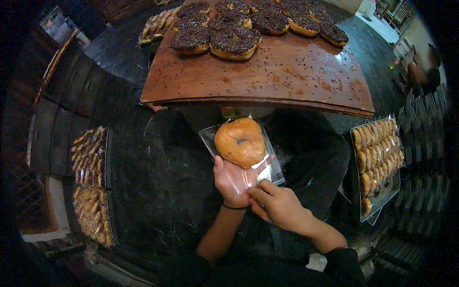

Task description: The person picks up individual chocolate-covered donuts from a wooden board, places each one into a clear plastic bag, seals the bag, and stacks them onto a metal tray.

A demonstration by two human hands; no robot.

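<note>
A golden ring doughnut point(240, 143) lies inside a clear plastic bag point(274, 170), its plain side facing up. My left hand point(233, 179), palm up with a dark band at the wrist, holds the bagged doughnut from below. The fingers of my right hand point(279, 204) pinch the bag's near end, close to the left wrist. Just beyond, a brown wooden board point(258, 82) carries several doughnuts point(235, 41) topped with dark chocolate sprinkles. Loose sprinkles and wet-looking smears dot its surface.
To the right stands a tray point(389, 199) with rows of wrapped doughnuts point(373, 150). More wrapped pastries point(91, 211) fill trays on the left. Another wrapped batch point(156, 27) sits behind the board. At far right, a person point(423, 73) is near a slatted dark surface point(423, 161).
</note>
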